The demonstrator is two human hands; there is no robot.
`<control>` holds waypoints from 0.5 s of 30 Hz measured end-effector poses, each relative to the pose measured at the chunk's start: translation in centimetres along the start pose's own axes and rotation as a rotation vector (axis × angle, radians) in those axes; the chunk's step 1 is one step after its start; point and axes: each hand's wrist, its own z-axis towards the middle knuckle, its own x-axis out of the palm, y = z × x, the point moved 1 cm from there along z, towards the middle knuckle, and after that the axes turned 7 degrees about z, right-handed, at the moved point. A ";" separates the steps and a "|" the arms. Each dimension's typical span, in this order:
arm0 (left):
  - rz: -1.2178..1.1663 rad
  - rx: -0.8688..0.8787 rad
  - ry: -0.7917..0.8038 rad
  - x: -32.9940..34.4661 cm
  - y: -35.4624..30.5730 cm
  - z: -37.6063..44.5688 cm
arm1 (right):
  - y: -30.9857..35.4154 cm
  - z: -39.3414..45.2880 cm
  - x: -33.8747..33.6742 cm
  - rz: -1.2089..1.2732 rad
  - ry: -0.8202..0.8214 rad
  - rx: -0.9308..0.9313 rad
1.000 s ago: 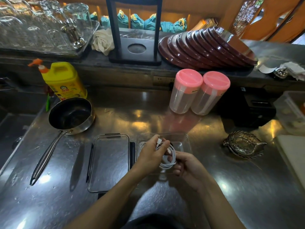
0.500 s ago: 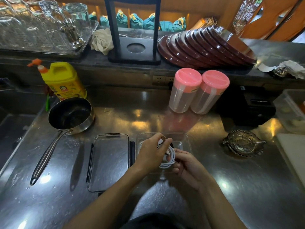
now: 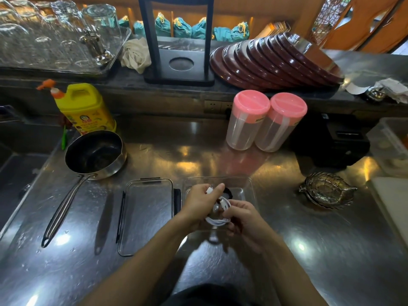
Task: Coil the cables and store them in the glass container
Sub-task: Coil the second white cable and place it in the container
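The left hand (image 3: 199,203) and the right hand (image 3: 241,214) meet over the clear rectangular glass container (image 3: 247,184), which stands open on the reflective stainless-steel worktop (image 3: 320,250). Both hands grip the coiled white cable (image 3: 217,221). The left hand's fingers are curled, with the thumb and forefinger pinching 1 white connector end of the cable near the top of the coil. The right hand's fingers are curled round the right side of the coil, just beside a 2nd white connector. The lower loops of the coil hang between the 2 hands, above the near part of the container. A dark object lies inside the container behind the left thumb; what it is cannot be told.

The clear rectangular lid with black side clips (image 3: 146,215) lies flat on the worktop, just left of the container. Further left, the steel saucepan with a long handle (image 3: 95,154) rests on the worktop, in front of the yellow detergent bottle with an orange pump (image 3: 84,109). 2 clear plastic jars with pink lids (image 3: 267,122) stand side by side, touching, behind the container. The ornate metal dish (image 3: 327,191) sits to the right, well apart from the hands.
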 end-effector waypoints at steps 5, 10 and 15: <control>0.342 0.138 -0.169 0.4 0.0 -0.5 | -1.1 -0.4 1.8 -0.247 -0.231 -0.179; 0.322 0.104 -0.179 0.6 0.8 -0.1 | -1.9 -0.2 1.5 -1.008 -0.472 -0.602; 0.332 0.136 -0.240 1.1 2.0 -0.3 | -2.3 -0.4 1.8 -0.872 -0.497 -0.725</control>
